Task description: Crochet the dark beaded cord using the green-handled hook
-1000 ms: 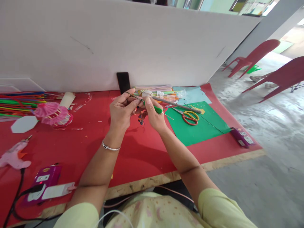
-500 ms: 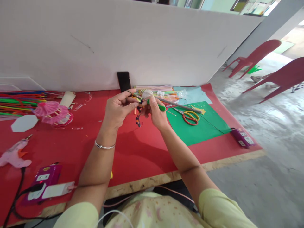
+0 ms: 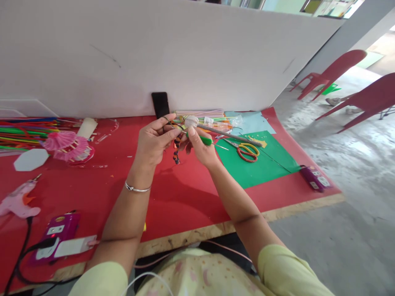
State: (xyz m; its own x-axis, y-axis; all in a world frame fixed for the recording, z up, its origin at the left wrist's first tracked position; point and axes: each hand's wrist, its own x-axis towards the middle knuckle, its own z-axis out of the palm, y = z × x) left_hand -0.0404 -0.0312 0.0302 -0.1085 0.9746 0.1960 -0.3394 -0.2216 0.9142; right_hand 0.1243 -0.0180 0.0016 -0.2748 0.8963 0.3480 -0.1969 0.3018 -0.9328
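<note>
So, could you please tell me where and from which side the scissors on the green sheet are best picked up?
Take the scissors by the looped yellow and red handles, which lie nearest the table's front edge. Come from above on the right-hand side, since the blades point away to the upper left toward the grey rod, and the green sheet around the handles looks bare.

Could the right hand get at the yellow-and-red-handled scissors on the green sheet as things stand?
Probably yes, but not freely: the right hand is in a closed grip on a green-handled pointed tool. The yellow-and-red-handled scissors lie uncovered on the green paper sheet, just beside that hand, with nothing between.
</note>
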